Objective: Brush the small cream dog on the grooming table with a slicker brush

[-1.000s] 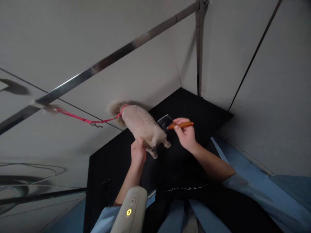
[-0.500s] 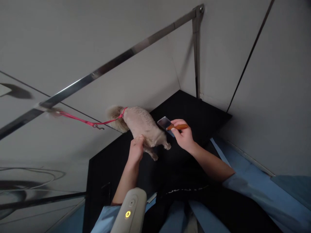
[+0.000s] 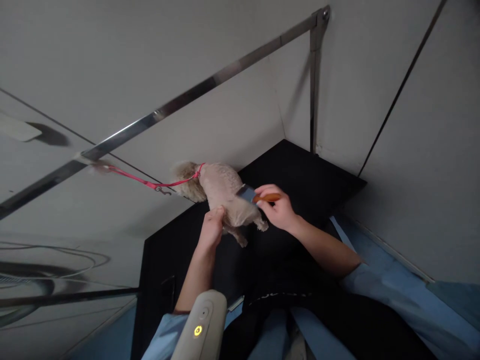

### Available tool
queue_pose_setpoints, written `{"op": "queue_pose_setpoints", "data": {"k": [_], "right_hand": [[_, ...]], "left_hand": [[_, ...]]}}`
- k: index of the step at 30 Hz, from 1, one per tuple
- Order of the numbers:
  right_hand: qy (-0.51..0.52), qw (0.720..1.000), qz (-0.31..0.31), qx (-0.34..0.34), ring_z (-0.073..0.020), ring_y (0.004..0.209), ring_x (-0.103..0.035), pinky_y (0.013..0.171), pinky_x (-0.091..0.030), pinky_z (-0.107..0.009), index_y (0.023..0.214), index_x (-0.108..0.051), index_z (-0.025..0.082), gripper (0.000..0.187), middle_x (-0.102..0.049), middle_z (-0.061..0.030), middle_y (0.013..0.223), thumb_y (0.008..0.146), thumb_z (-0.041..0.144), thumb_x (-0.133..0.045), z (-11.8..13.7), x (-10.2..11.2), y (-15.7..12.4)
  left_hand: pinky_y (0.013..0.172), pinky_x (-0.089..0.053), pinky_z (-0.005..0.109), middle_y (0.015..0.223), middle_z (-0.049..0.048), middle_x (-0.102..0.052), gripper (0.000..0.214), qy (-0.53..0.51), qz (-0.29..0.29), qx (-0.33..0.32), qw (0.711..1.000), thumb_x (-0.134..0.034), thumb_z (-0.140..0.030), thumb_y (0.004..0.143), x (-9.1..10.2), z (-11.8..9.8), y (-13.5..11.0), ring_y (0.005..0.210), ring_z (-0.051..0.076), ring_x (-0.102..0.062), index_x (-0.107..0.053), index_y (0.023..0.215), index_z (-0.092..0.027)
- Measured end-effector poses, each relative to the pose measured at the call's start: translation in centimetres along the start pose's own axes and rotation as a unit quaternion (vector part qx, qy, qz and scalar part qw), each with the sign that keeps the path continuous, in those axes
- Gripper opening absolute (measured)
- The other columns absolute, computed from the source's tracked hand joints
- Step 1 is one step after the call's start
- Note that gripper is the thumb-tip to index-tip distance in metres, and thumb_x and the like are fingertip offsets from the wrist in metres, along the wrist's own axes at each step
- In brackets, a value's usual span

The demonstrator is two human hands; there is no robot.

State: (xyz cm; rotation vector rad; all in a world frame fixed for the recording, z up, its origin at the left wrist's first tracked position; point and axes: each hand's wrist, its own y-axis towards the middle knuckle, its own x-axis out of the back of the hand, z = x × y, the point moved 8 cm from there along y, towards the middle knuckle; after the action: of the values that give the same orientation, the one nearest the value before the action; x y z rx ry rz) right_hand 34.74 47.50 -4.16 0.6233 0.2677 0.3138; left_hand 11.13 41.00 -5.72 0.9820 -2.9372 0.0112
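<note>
A small, closely clipped dog (image 3: 221, 185) stands on a black table (image 3: 300, 170), with its fluffy head toward the left. My left hand (image 3: 212, 227) is closed on the dog's near side, the thumb on top and the other fingers partly hidden. In my right hand (image 3: 279, 210) is a slicker brush (image 3: 267, 198) with an orange-brown wooden handle. Its flat grey head lies over the dog's rump, seemingly touching the coat. A red leash (image 3: 150, 184) loops around the dog's neck.
A metal bar (image 3: 180, 102) crosses above the table, and the leash is tied to it. Pale walls stand behind. Cables and a hose (image 3: 41, 280) are at lower left. A pale device with a yellow light (image 3: 202, 320) juts up in front of my body.
My right hand has brought the brush leftward from beside the dog onto its rump. My left hand keeps its hold on the dog. The whole view has shifted slightly.
</note>
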Motion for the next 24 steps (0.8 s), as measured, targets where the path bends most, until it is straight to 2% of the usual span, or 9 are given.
{"op": "queue_pose_setpoints", "data": {"k": [2, 5, 9, 12, 13, 16, 18, 21, 24], "right_hand": [[0.002, 1.0, 0.019, 0.023, -0.025, 0.103, -0.071, 0.097, -0.058, -0.047, 0.088, -0.065, 0.028, 0.007, -0.074, -0.0056, 0.106, 0.087, 0.03, -0.072, 0.6, -0.3, 0.2], [0.002, 0.989, 0.146, 0.005, -0.0225, 0.091, -0.073, 0.088, -0.06, -0.042, 0.089, -0.065, 0.028, 0.007, -0.075, -0.0039, 0.1, 0.085, 0.028, -0.072, 0.4, -2.7, -0.3], [-0.007, 0.998, 0.066, 0.013, -0.0247, 0.103, -0.072, 0.096, -0.059, -0.046, 0.092, -0.065, 0.028, 0.008, -0.074, -0.0065, 0.11, 0.087, 0.03, -0.071, 0.0, -2.0, -0.7], [0.018, 0.995, 0.096, 0.007, -0.0242, 0.1, -0.073, 0.094, -0.06, -0.045, 0.09, -0.064, 0.028, 0.011, -0.075, -0.0058, 0.107, 0.086, 0.031, -0.074, -0.7, -2.7, -1.5], [0.019, 0.997, 0.08, 0.001, -0.0239, 0.099, -0.073, 0.094, -0.06, -0.045, 0.09, -0.064, 0.028, 0.011, -0.074, -0.006, 0.105, 0.086, 0.032, -0.073, -1.0, -2.5, -1.7], [0.006, 0.999, -0.043, 0.011, -0.0241, 0.104, -0.072, 0.097, -0.058, -0.047, 0.094, -0.063, 0.027, 0.011, -0.073, -0.0079, 0.107, 0.089, 0.033, -0.071, -1.5, -0.8, -2.3], [0.022, 0.997, -0.071, 0.018, -0.024, 0.104, -0.072, 0.096, -0.058, -0.047, 0.094, -0.062, 0.026, 0.015, -0.072, -0.0082, 0.108, 0.09, 0.037, -0.071, -1.9, -0.8, -2.9], [0.08, 0.994, -0.052, -0.057, -0.0217, 0.093, -0.072, 0.085, -0.061, -0.042, 0.093, -0.06, 0.024, 0.025, -0.072, -0.0069, 0.102, 0.092, 0.048, -0.069, -4.2, -1.6, -3.3], [0.115, 0.978, -0.134, -0.108, -0.0208, 0.092, -0.071, 0.085, -0.061, -0.04, 0.095, -0.058, 0.024, 0.033, -0.071, -0.0066, 0.103, 0.09, 0.055, -0.07, -6.0, -0.2, -3.5]], "left_hand": [[0.047, -0.028, 0.025, 0.047, -0.0023, -0.045, 0.044, 0.025, 0.012, 0.014, 1.0, -0.077, -0.033, 0.08, -0.3, -0.2, 0.0, 0.045, 0.01, -0.036, -0.05, 0.048, -0.019], [0.046, -0.024, 0.025, 0.044, -0.0043, -0.039, 0.049, 0.042, 0.019, 0.012, 0.999, -0.076, -0.033, 0.082, -0.6, -0.7, 0.0, 0.043, 0.009, -0.03, -0.045, 0.046, -0.02], [0.046, -0.028, 0.023, 0.045, -0.0042, -0.042, 0.047, 0.019, 0.016, 0.03, 0.999, -0.075, -0.032, 0.081, -1.1, -0.9, 0.3, 0.043, 0.009, -0.034, -0.045, 0.047, -0.02], [0.044, -0.027, 0.023, 0.044, -0.0054, -0.04, 0.044, 0.01, -0.003, 0.033, 0.999, -0.074, -0.028, 0.081, -1.2, -1.0, 0.3, 0.041, 0.008, -0.032, -0.045, 0.048, -0.02], [0.044, -0.028, 0.023, 0.045, -0.005, -0.042, 0.042, 0.002, -0.011, 0.034, 0.999, -0.073, -0.028, 0.081, -1.2, -1.0, 0.3, 0.041, 0.009, -0.034, -0.047, 0.049, -0.02], [0.048, -0.039, 0.024, 0.055, -0.001, -0.058, 0.029, -0.047, -0.045, 0.037, 0.997, -0.074, -0.032, 0.08, -1.3, -0.8, -0.1, 0.048, 0.012, -0.051, -0.057, 0.06, -0.019], [0.051, -0.044, 0.024, 0.06, -0.001, -0.061, 0.026, -0.077, -0.068, 0.032, 0.994, -0.076, -0.032, 0.077, -1.3, -0.7, -0.4, 0.052, 0.013, -0.055, -0.058, 0.065, -0.018], [0.052, -0.045, 0.022, 0.061, -0.0024, -0.061, 0.021, -0.112, -0.088, 0.03, 0.989, -0.075, -0.027, 0.078, -1.2, -0.5, -1.1, 0.052, 0.011, -0.056, -0.058, 0.069, -0.017], [0.055, -0.048, 0.022, 0.072, 0.0015, -0.069, 0.004, -0.175, -0.098, 0.05, 0.978, -0.067, -0.019, 0.085, -1.3, -0.2, -1.8, 0.061, 0.014, -0.064, -0.065, 0.083, -0.015]]}}
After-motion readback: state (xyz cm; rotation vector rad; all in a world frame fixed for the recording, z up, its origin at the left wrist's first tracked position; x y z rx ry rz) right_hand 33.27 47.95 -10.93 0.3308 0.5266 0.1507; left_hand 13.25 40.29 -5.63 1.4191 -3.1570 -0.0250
